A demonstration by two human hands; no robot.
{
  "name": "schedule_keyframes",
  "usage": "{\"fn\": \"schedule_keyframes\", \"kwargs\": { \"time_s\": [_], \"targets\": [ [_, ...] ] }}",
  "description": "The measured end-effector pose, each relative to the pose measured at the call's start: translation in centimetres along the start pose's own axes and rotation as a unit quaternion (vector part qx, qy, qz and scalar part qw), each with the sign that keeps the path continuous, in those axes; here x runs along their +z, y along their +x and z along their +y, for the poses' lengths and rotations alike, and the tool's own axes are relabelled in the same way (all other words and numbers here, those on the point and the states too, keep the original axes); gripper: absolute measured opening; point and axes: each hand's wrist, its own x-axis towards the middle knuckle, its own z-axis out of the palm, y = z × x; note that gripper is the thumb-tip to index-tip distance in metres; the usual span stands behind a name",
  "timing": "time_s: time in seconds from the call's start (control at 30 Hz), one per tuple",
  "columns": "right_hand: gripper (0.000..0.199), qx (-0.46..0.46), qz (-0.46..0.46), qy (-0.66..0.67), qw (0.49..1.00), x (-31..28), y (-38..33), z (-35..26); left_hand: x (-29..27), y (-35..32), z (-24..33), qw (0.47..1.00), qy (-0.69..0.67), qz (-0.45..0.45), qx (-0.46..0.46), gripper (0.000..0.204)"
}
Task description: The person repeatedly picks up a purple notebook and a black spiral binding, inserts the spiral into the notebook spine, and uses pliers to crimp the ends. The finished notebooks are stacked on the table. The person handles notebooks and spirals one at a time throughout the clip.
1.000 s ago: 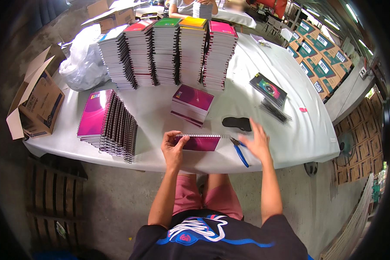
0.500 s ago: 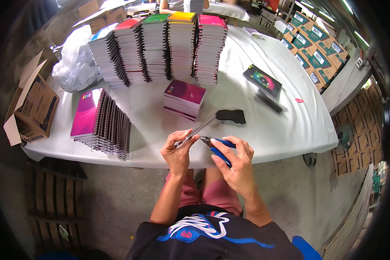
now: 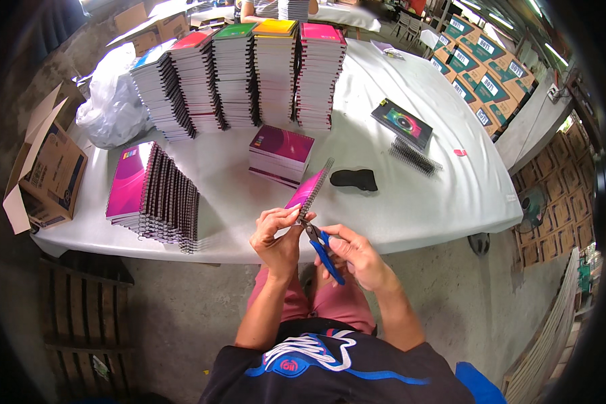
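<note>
My left hand [image 3: 278, 239] grips a spiral notebook [image 3: 306, 189] with a magenta cover, held tilted above the table's near edge with its coil on the right. In my right hand [image 3: 358, 254] is a pair of blue-handled pliers [image 3: 326, 256]. Their jaws touch the near end of the coil, beside my left fingertips; whether they close on the wire I cannot tell. Beyond the notebook lies a block of unbound magenta-covered books [image 3: 281, 156]. A small black pad [image 3: 354, 179] lies to its right. On the left, bound magenta notebooks [image 3: 133, 182] are piled with their coils fanned out.
Tall stacks of coil-bound notebooks [image 3: 275, 81] line the table's far side. At right lie a dark notebook [image 3: 402, 124] and loose coils [image 3: 416, 158]. An open carton [image 3: 55, 172] and a white plastic bag [image 3: 112, 101] are at left. Further off, a person [image 3: 276, 9] sits at another table.
The notebook has turned so its magenta cover shows and its coil stands steeper. The pliers have swung from pointing sideways to handles downward, with the jaws at the coil's end.
</note>
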Motion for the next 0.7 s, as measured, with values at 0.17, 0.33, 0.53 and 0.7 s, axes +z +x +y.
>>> {"fn": "schedule_keyframes", "kwargs": {
  "time_s": [0.17,0.33,0.53,0.7],
  "targets": [
    [0.038,-0.23,0.16,-0.331,0.901,-0.9,1.7,2.0,0.3,1.0,-0.2,0.991,-0.012,0.075,-0.114,0.017],
    [0.041,-0.06,0.378,-0.601,0.702,-8.4,2.6,3.9,-1.0,2.8,0.9,0.942,-0.217,0.153,-0.206,0.023],
    [0.062,-0.238,0.287,-0.45,0.812,-6.9,4.7,2.4,-2.4,2.8,1.5,0.915,-0.276,0.148,-0.254,0.018],
    [0.049,-0.32,0.101,-0.001,0.942,0.4,6.2,1.2,-3.7,3.6,3.6,0.928,-0.267,0.157,-0.209,0.024]
  ]
}}
